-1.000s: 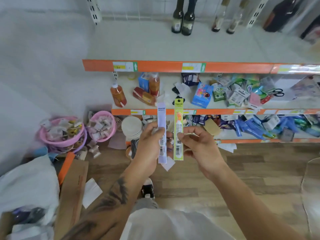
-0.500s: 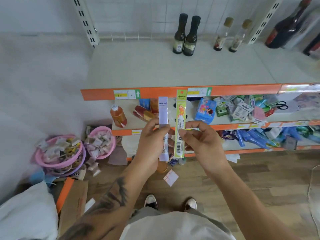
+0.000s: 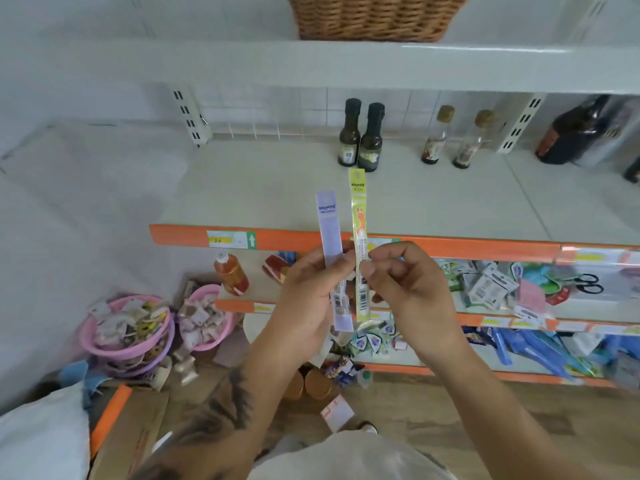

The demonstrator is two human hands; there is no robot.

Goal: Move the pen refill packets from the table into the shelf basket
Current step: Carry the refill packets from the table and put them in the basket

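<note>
My left hand [image 3: 308, 299] pinches a long lilac pen refill packet [image 3: 329, 230], held upright in front of the shelves. Right beside it, my right hand [image 3: 408, 289] pinches a green-yellow refill packet [image 3: 358, 209], also upright and reaching a little higher. The two packets stand side by side, almost touching. A woven wicker basket [image 3: 374, 19] sits on the white top shelf, straight above both packets, with only its lower part in view.
Two dark bottles [image 3: 360, 136] and two clear bottles [image 3: 453, 140] stand at the back of the grey shelf below the basket. Lower orange-edged shelves [image 3: 450, 245] hold small goods. Pink bowls [image 3: 128, 337] and cardboard lie on the floor at the left.
Both hands have risen with their packets, and the view has tilted upward, bringing the wicker basket and white top shelf into sight.
</note>
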